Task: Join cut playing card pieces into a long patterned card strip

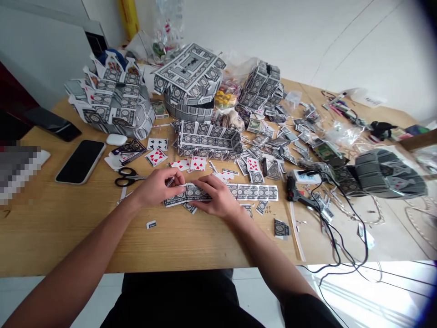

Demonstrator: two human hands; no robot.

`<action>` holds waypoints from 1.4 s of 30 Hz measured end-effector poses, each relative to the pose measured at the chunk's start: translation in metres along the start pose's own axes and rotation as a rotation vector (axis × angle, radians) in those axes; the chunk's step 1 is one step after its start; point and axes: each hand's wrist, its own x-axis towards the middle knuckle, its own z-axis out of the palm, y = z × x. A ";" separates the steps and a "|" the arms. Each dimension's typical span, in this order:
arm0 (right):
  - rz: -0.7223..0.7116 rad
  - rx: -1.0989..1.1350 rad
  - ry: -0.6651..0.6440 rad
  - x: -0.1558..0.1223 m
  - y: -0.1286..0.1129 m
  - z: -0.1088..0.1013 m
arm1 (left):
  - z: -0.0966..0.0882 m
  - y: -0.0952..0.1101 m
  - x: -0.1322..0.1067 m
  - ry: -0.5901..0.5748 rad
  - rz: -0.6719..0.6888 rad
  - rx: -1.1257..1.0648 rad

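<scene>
A long strip of joined playing cards point(246, 192), backs up, lies across the wooden table point(68, 237). My left hand point(157, 186) pinches the strip's left end with curled fingers. My right hand point(215, 197) presses flat on the strip just to the right of it, fingers together. Small cut card pieces point(190, 208) peek out under both hands.
Black scissors point(128, 176) and a phone point(81, 161) lie to the left. A black glue gun point(296, 193) with trailing cable point(336, 241) sits right. Card-built structures point(208, 139) and loose cards point(191, 164) crowd the back. A small scrap point(151, 224) lies near the front edge.
</scene>
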 end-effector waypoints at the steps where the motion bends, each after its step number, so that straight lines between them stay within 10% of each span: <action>1: -0.007 -0.007 0.011 0.000 0.000 0.001 | 0.000 0.000 0.000 -0.010 -0.015 -0.014; 37: 0.002 0.002 0.023 0.000 -0.002 0.001 | -0.007 -0.005 0.003 0.009 -0.036 -0.058; 42: 0.006 0.018 0.059 0.000 -0.001 0.000 | -0.024 -0.004 0.004 -0.162 -0.051 -0.001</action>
